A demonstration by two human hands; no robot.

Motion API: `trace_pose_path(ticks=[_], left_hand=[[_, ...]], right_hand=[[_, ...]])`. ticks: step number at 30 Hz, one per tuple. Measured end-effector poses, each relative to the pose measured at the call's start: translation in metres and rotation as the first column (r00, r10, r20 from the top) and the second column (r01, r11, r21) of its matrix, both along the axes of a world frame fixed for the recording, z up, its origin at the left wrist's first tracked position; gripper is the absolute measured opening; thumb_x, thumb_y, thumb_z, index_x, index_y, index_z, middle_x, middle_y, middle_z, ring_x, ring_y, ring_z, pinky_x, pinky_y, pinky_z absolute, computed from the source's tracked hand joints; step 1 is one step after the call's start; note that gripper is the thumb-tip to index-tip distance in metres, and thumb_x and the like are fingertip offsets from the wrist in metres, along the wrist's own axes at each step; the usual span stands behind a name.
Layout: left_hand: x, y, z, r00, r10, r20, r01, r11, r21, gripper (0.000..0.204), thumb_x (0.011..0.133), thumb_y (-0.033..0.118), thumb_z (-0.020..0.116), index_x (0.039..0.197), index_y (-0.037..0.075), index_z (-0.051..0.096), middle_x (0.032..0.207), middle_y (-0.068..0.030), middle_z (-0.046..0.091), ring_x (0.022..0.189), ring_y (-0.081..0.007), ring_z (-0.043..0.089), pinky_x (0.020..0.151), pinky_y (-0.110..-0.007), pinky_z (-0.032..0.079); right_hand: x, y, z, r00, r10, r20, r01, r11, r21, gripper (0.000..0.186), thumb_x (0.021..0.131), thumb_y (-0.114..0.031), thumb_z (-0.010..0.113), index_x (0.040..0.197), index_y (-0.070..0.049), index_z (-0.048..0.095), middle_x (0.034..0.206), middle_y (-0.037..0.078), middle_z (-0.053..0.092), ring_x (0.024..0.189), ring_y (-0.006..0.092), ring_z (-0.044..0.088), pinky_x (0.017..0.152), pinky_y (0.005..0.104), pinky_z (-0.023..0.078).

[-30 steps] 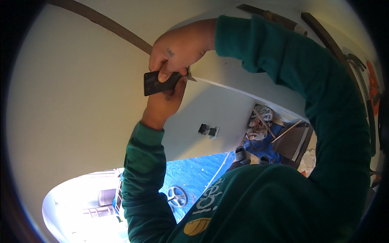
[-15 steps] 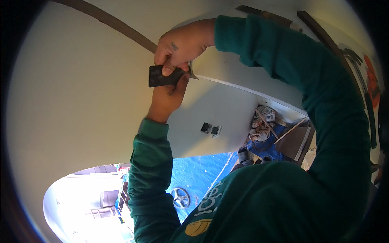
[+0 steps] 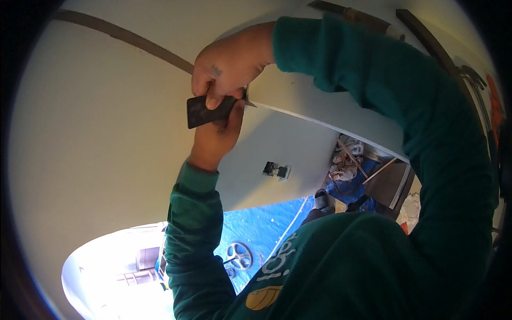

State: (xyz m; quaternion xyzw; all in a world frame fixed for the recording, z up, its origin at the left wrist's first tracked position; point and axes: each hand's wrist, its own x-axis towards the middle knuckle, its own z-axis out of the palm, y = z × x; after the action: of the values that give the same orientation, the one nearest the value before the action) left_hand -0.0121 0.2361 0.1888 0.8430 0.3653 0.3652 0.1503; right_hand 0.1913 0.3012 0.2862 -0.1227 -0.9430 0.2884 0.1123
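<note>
My right hand (image 3: 224, 66) pinches a flat black rectangular piece (image 3: 200, 113) with thumb and fingers, against the cream wall. Just below it is my left hand (image 3: 216, 138), its thumb raised beside the piece's right part and its other fingers mostly hidden. A thin pointed metal blade (image 3: 249, 103) shows past my fingertips, at the end of a pale ledge (image 3: 298, 120) in the wall. Which hand holds the blade, I cannot tell. A long brown strip (image 3: 128, 37) runs along the wall to my hands.
Tools (image 3: 474, 80) lie along the upper right. A small dark fitting (image 3: 274, 170) is on the lower wall. Below are blue sheeting (image 3: 245, 218), crumpled cloths (image 3: 346, 160), wooden boards (image 3: 386, 186), dark sandals (image 3: 322, 200), a wheel-shaped object (image 3: 240, 256) and a bright arched opening (image 3: 90, 272).
Over the last half second both hands and the black piece have shifted slightly left and down in the picture, after rising slightly before. My right hand keeps its pinch.
</note>
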Motion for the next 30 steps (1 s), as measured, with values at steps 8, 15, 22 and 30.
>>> trace_pose_path(ticks=[8,15,22,30], left_hand=[[-0.002,0.009,0.0,0.989,0.025,-0.149,-0.001,0.986,0.164,0.022,0.097,-0.001,0.064,0.118,-0.001,0.058,0.108,-0.0073,0.066,0.098,-0.0138,0.063,0.085,-0.027,0.05],[-0.01,0.009,-0.001,0.969,0.084,-0.231,-0.034,0.977,0.212,0.015,0.097,0.001,0.064,0.112,-0.001,0.062,0.102,-0.0069,0.067,0.095,-0.0156,0.064,0.084,-0.028,0.051],[-0.005,0.004,-0.003,0.966,0.067,-0.25,0.002,0.964,0.266,0.02,0.096,0.001,0.067,0.115,0.0,0.062,0.107,-0.0103,0.069,0.099,-0.0184,0.066,0.085,-0.031,0.052],[0.0,0.006,0.003,0.963,0.071,-0.26,-0.019,0.981,0.196,0.021,0.096,0.0,0.067,0.116,-0.002,0.061,0.105,-0.0097,0.068,0.096,-0.0177,0.066,0.083,-0.031,0.053]], right_hand=[[0.0,0.005,-0.002,1.0,-0.008,0.01,0.008,0.999,-0.042,0.018,0.096,-0.024,0.066,0.101,-0.008,0.072,0.071,0.003,0.062,0.069,0.014,0.058,0.064,0.0345,0.044],[0.004,-0.004,0.0,1.0,-0.008,-0.012,0.008,1.0,-0.029,0.016,0.096,-0.022,0.066,0.099,-0.007,0.071,0.067,0.001,0.057,0.065,0.0127,0.052,0.063,0.0344,0.041],[0.003,-0.004,0.0,0.999,0.036,0.02,-0.037,0.999,0.032,0.016,0.096,-0.022,0.066,0.091,-0.006,0.066,0.066,0.0,0.055,0.065,0.013,0.051,0.062,0.0353,0.04],[0.007,-0.003,0.005,0.999,-0.009,0.049,0.01,1.0,-0.014,0.022,0.096,-0.023,0.067,0.084,-0.006,0.06,0.065,0.001,0.055,0.065,0.0136,0.051,0.061,0.0369,0.039]])
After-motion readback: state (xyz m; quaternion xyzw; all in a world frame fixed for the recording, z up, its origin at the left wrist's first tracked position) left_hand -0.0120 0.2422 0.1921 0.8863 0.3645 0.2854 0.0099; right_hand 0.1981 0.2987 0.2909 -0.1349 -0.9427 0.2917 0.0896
